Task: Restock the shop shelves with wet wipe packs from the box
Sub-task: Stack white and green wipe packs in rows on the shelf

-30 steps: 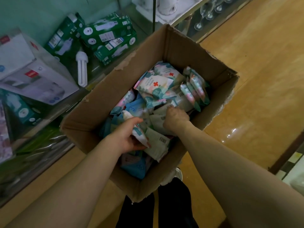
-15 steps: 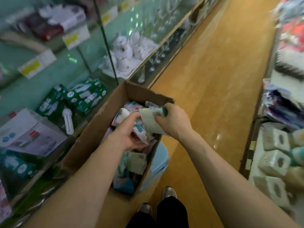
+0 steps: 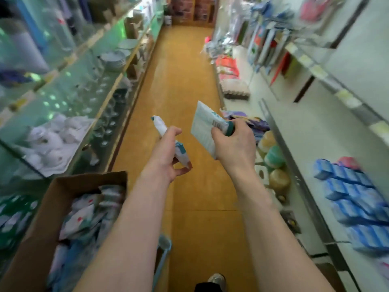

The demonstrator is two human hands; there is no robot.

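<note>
Box (image 3: 37, 228): brown cardboard, matt, rim rough.
Wet wipe packs (image 3: 82, 216) inside: soft plastic film, faint sheen.
Slim pack (image 3: 161, 125), gripped by left hand (image 3: 168, 161): white film, smooth, creased.
Flat pack (image 3: 203, 127), gripped by right hand (image 3: 233, 148): same film, printed, dull gloss.
Floor (image 3: 185, 81): smooth, glossy, wood-toned.
Left shelves (image 3: 69, 81): green-tinted glass, shiny.
Right shelves (image 3: 305, 127): white, matt, with bare metal edge rails.
Blue packets (image 3: 353, 209): glossy wrap.
</note>
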